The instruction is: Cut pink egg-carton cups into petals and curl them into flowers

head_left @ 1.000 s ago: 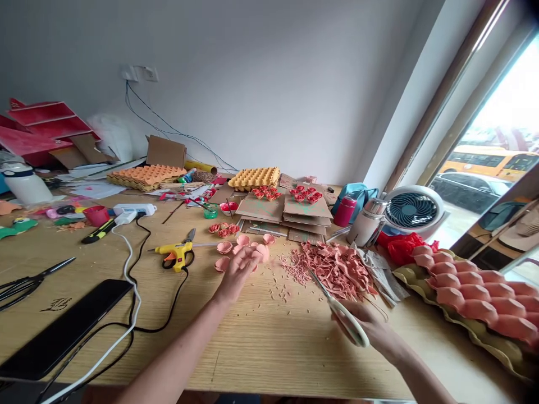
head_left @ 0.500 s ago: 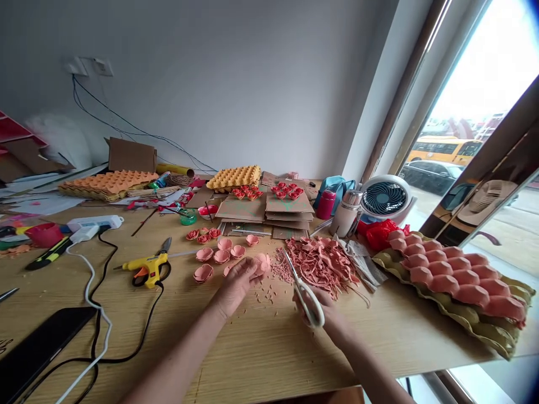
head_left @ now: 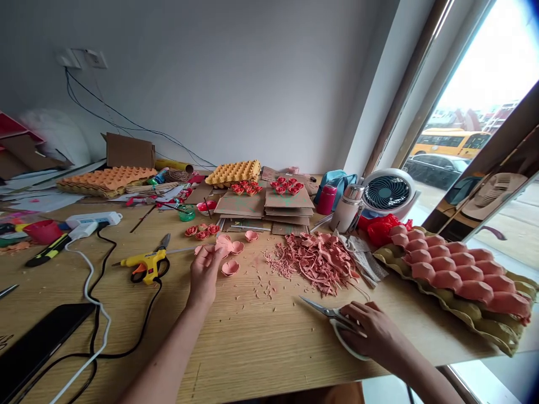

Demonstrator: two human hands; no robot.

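**Scissors [head_left: 325, 310] angled left and away, right hand [head_left: 365, 331] on handles**

Scissors are low over the table [head_left: 252, 353], right of centre, on the near side of the pink scraps [head_left: 322, 261]. Long axis diagonal: tips far-left, handle loops near-right. Blades nearly together. Right hand's fingers curl around the handles.

Left hand [head_left: 205, 275]: thumb and fingers bunched, small gap, at a pink cup [head_left: 225, 241] in the cup cluster. Can't tell if it's pinched or just touched, nor which way it faces. Neighbouring cup [head_left: 231, 269] sits mouth up, round, no obvious long axis. Glue gun [head_left: 149, 265] lies left of that hand, nozzle pointing left.
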